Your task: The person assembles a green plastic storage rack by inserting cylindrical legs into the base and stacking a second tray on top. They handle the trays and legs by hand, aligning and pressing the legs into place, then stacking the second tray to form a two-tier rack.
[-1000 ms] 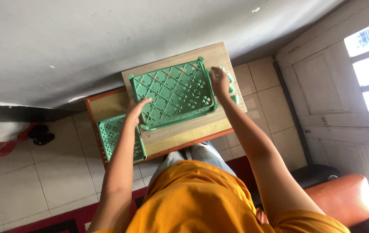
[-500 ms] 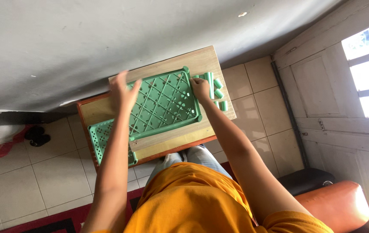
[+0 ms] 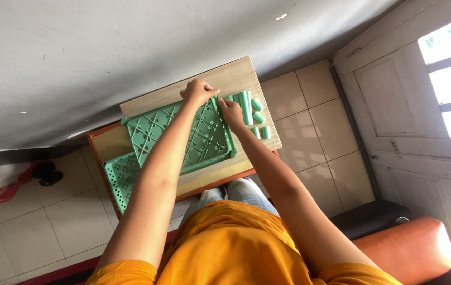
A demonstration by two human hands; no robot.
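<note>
Right now green lattice panel (image 3: 183, 140) lying flat on wooden desk (image 3: 236, 74), long axis running left-right across board. Both hands meeting at its far right corner: left hand (image 3: 198, 92) curling closed on rim there, right hand (image 3: 231, 112) pinching adjacent right edge. Green tubes (image 3: 252, 113) lying just beside right hand, nearer it than left. Second green panel (image 3: 117, 182) peeking out under near-left corner.

Green lattice panel (image 3: 183, 137) now flat on board; both hands moved to its far-right corner by tubes (image 3: 252, 113).
</note>
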